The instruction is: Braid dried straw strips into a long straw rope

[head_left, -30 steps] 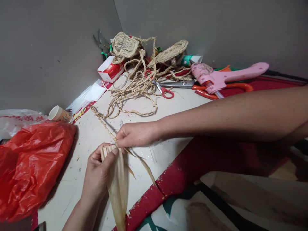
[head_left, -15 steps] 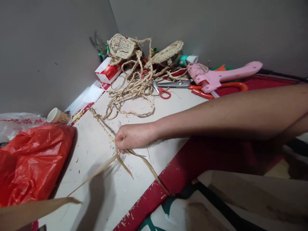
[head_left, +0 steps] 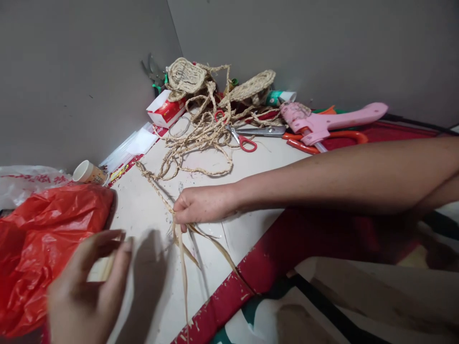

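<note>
My right hand (head_left: 201, 205) reaches in from the right and pinches the lower end of a thin straw braid (head_left: 158, 191), just over the white tabletop (head_left: 143, 210). Loose straw strands (head_left: 183, 272) fan out below its fingers toward the red edge. Blurred by motion, my left hand (head_left: 93, 282) is at the lower left beside a red plastic bag (head_left: 53, 229), its fingers curved and the thumb apart from them. A pale patch shows in the gap between them; I cannot tell what it is.
Braided cord (head_left: 201, 138) lies heaped at the back with coiled braid (head_left: 186, 76), red-handled scissors (head_left: 247, 143), a red-and-white box (head_left: 167, 110) and green-handled pliers (head_left: 156, 76). A pink glue gun (head_left: 322, 122) rests on orange-handled shears. A paper cup (head_left: 88, 172) lies left.
My left hand has come into view at the lower left. The long strand that stretched leftward now hangs down below my right hand, which keeps its pinch. The wide strip at lower left is gone from view.
</note>
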### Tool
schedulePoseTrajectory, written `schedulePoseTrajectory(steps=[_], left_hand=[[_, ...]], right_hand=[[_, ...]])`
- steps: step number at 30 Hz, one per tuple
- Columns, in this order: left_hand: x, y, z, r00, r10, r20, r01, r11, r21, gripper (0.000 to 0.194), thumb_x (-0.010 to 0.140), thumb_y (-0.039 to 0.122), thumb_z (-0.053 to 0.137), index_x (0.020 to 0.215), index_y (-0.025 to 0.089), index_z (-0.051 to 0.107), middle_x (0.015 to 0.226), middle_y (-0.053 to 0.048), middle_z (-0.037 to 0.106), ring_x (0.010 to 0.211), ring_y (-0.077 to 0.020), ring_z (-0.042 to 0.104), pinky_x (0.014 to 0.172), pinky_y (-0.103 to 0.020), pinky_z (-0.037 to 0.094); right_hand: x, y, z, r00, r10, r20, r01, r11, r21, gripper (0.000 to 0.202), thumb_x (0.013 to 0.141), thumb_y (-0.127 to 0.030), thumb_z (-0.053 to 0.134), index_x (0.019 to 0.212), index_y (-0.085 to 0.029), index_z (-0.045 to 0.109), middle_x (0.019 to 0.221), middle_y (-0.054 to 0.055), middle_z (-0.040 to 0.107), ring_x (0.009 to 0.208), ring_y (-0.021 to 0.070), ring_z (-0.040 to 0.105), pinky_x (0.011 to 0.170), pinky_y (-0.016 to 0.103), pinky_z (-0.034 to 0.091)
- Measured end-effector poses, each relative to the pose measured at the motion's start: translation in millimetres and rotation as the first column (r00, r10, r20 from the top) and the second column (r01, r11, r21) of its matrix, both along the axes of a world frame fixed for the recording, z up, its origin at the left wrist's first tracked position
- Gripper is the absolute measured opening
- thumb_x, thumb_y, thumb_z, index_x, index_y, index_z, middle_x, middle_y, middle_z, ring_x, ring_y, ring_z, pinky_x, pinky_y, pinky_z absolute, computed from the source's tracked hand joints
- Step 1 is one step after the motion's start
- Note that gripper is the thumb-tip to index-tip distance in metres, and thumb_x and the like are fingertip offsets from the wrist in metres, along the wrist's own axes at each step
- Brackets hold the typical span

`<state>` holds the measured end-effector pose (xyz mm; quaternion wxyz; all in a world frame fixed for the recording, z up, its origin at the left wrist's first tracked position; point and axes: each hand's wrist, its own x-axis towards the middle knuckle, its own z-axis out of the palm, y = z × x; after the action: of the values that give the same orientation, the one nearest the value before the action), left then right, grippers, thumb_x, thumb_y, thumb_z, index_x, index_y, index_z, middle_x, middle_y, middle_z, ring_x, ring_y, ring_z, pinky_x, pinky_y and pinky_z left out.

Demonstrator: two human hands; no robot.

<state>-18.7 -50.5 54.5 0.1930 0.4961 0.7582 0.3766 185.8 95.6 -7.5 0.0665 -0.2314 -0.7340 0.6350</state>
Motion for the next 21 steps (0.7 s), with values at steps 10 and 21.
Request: schedulePoseTrajectory(steps=[10, 21], left_hand=[[58.7, 22.1, -48.6, 0.860, -0.133, 0.492, 0.240, 0.958, -0.160, 0.023, 0.079, 0.040, 0.068, 0.074, 0.017, 0.068, 0.067, -0.004, 0.065, 0.057, -0.0120, 0.053, 0.057, -0.023, 0.043], [50.6, 11.7, -42.5, 0.984, -0.123, 0.126, 0.118, 0.992, 0.049, 0.016, 0.078, 0.038, 0.067, 0.085, 0.024, 0.065, 0.061, 0.002, 0.064, 0.052, -0.0136, 0.055, 0.053, -0.022, 0.041]], right_hand=[[1.1, 2.4, -2.8, 0.985, 0.059, -0.164, -0.103, 0.956, -0.276, 0.026, 0.088, -0.019, 0.047, 0.076, -0.007, 0.066, 0.042, -0.008, 0.039, 0.039, 0.0042, 0.027, 0.042, 0.019, 0.025], [2.8, 3.2, -1.9, 0.996, 0.078, -0.042, -0.089, 0.857, -0.508, 0.037, 0.092, -0.042, 0.045, 0.086, -0.009, 0.062, 0.044, -0.012, 0.022, 0.036, 0.0035, 0.013, 0.032, 0.016, 0.013]])
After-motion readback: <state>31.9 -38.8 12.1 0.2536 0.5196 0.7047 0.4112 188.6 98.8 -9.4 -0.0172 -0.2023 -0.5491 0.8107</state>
